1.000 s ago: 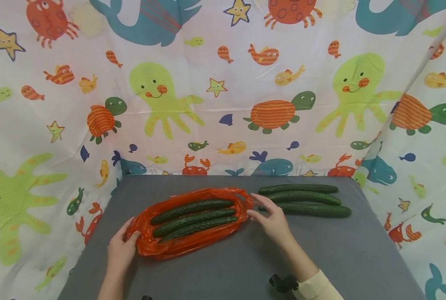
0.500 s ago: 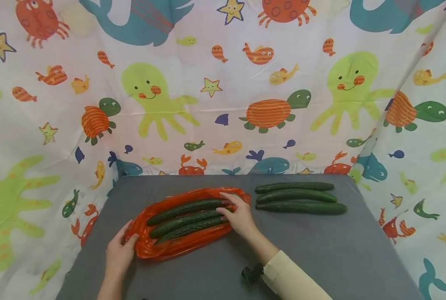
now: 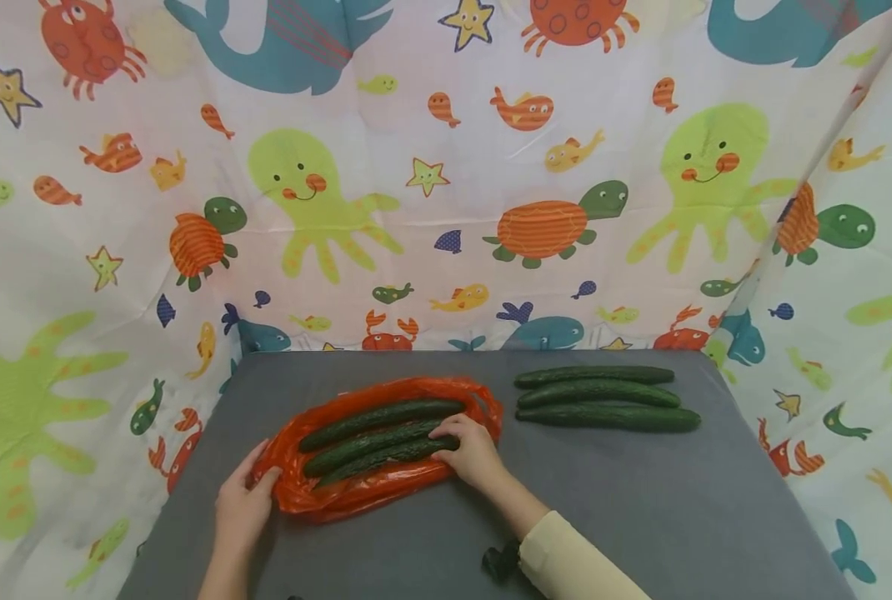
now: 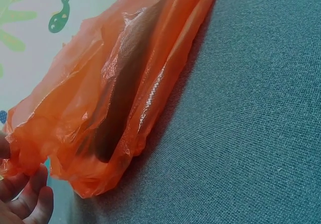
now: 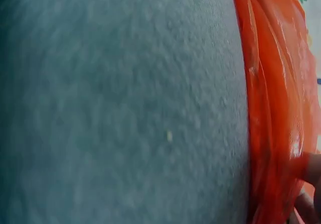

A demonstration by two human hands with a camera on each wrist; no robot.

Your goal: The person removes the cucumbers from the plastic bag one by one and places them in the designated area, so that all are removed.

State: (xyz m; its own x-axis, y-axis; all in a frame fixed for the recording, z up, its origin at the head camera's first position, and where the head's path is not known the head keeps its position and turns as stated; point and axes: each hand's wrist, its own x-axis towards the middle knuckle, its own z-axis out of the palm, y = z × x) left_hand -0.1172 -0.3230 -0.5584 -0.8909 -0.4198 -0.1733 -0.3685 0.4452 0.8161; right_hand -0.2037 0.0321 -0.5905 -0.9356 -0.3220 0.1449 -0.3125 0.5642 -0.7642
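Observation:
An orange plastic bag [image 3: 356, 505] lies on the grey table, its side spread wide around three dark green cucumbers. My left hand [image 3: 242, 504] holds the bag's left end; in the left wrist view its fingers [image 4: 37, 194] pinch the crumpled film. At the bag's right part, my right hand [image 3: 474, 454] grips the right end of the nearest cucumber [image 3: 393, 456] between thumb and fingers. Behind that one lie the middle cucumber [image 3: 359, 447] and the far cucumber [image 3: 382, 419]. The right wrist view shows mostly table, with fingertips [image 5: 312, 171] at the bag's edge.
Three more cucumbers [image 3: 603, 393] lie side by side on the table [image 3: 611, 500], right of the bag. A curtain [image 3: 446, 167] printed with sea animals rises at the back and both sides.
My right hand has let go of the bag's right edge, moved left over the bag and come down onto the nearest cucumber's right end. My left hand has kept its hold.

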